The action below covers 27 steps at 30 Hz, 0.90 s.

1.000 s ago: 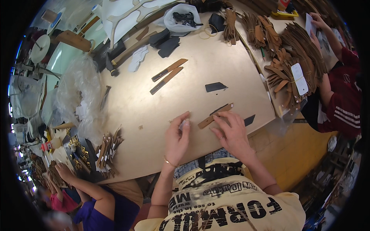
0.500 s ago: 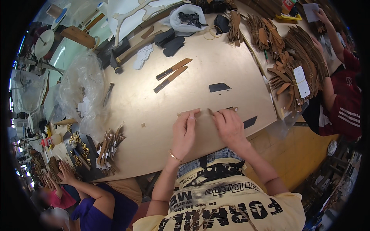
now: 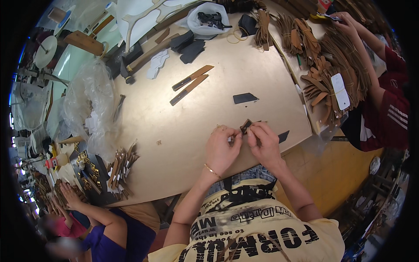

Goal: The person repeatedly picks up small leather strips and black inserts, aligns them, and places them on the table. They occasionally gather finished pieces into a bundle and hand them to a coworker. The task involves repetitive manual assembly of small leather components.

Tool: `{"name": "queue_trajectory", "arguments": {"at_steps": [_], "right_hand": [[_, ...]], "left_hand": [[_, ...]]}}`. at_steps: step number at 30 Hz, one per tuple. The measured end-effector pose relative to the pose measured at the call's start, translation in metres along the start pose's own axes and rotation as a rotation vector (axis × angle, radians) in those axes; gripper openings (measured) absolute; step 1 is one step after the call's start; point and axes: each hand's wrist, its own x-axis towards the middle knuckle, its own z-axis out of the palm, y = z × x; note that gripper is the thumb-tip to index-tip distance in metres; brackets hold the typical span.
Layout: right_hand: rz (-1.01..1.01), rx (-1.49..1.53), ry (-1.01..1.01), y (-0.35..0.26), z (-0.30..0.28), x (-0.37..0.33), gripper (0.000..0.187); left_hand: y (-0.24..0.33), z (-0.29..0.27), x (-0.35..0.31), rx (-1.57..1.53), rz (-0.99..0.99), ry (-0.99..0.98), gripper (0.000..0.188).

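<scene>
Biggest first: the worktop [image 3: 174, 153], tan, fills most of the view; a co-worker in maroon [image 3: 393, 111] is at its R side, by big brown bundles [image 3: 347, 54] w/ a white tag. Clear plastic [image 3: 85, 105] is heaped on the L; a hammer [image 3: 150, 56] lies top L, nr a white bag [image 3: 208, 29] w/ black bits in it. The person's L hand [image 3: 221, 148] and R hand [image 3: 266, 144] nearly meet nr the front edge. Grip: both sets of fingertips pinched, hardly any gap, on one short dark-brown piece [image 3: 247, 125], held tilted btwn them; can't tell if it touches the worktop. Two brown-and-black strips [image 3: 194, 77] lie side by side farther off; black offcut [image 3: 245, 98] just beyond the hands, another [image 3: 283, 136] just R of the R hand.
</scene>
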Motion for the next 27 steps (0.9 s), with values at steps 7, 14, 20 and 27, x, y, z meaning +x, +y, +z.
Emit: {"name": "queue_trajectory", "arguments": {"at_steps": [7,14,20,27], "right_hand": [[0.095,0.074,0.052,0.001,-0.004,0.003,0.011],[0.114,0.118,0.036,-0.005,-0.004,0.003,0.011],[0.127,0.142,0.022,-0.005,-0.008,0.005,0.012],[0.127,0.153,0.018,-0.004,-0.009,0.005,0.013]], "left_hand": [[0.009,0.007,-0.004,0.111,-0.063,0.043,0.013],[-0.006,-0.013,-0.018,-0.303,0.001,0.010,0.037],[0.003,-0.011,-0.003,-0.498,-0.126,-0.070,0.039],[0.008,-0.010,-0.004,-0.362,-0.165,0.092,0.020]]}}
